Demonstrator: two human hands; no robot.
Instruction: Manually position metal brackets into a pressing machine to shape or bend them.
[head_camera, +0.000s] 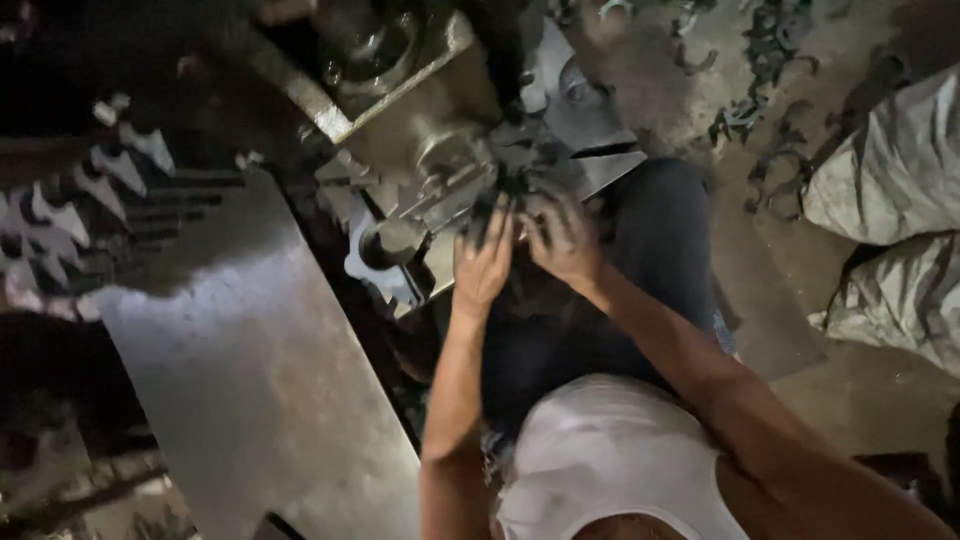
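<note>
Both hands meet close together at the edge of a press machine (440, 160). The left hand (483, 262) has its fingers curled forward, tips on a small dark metal piece (515, 180) at the machine's bed; the right hand (562, 240) sits just beside it, fingers bent onto the same dark spot. Whether either hand actually pinches the piece cannot be told in the dim light. Just left of the left hand lies a pale cut-out metal blank (375, 262). Further left, a long flat steel sheet (250, 370) slopes away. Well to the right of the right hand, two grey sacks (890, 200) rest on the floor, with dark metal scrap (760, 60) scattered beyond.
</note>
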